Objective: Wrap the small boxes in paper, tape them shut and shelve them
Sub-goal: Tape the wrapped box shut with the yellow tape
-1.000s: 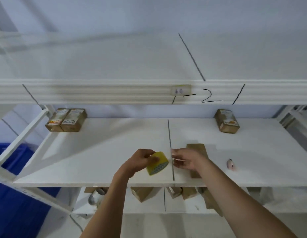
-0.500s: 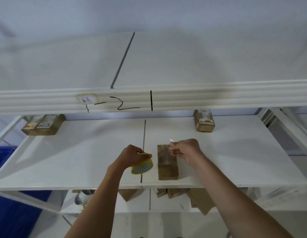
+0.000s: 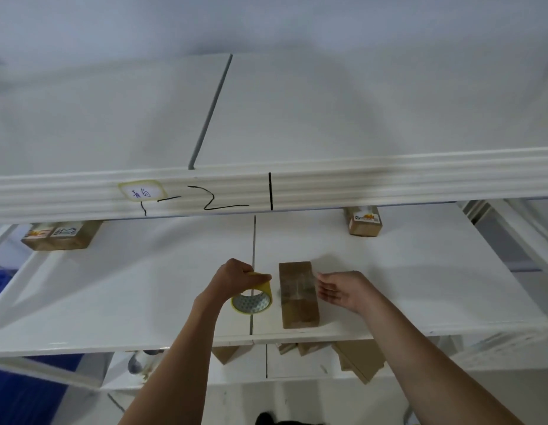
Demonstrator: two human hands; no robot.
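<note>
A brown paper-wrapped box [image 3: 298, 294] lies flat on the white shelf board [image 3: 113, 289] near its front edge, just right of the dark seam that splits the board, its long side running front to back; a glossy strip across its middle may be tape, though blur makes that hard to tell. The right hand [image 3: 343, 289] hovers just beside the box's right side, fingers straight and relaxed, pointing left, holding nothing; whether the fingertips touch the box cannot be told. The left hand [image 3: 236, 276] grips a yellow-rimmed tape roll [image 3: 252, 296] from above, fingers curled over its top, over the seam and just left of the box. Toward the back right corner stands another wrapped box [image 3: 364, 223] with a printed label too small to read, its top cut off by the upper shelf rail [image 3: 389, 185]. At the back left lie two labelled boxes [image 3: 59, 237], also partly hidden by that rail. The rail carries a taped tag [image 3: 141, 191] with handwritten characters that I cannot read, and black marker strokes resembling "1-2" and a vertical line. Below the front edge, more brown parcels [image 3: 352, 360] are only partly visible.
</note>
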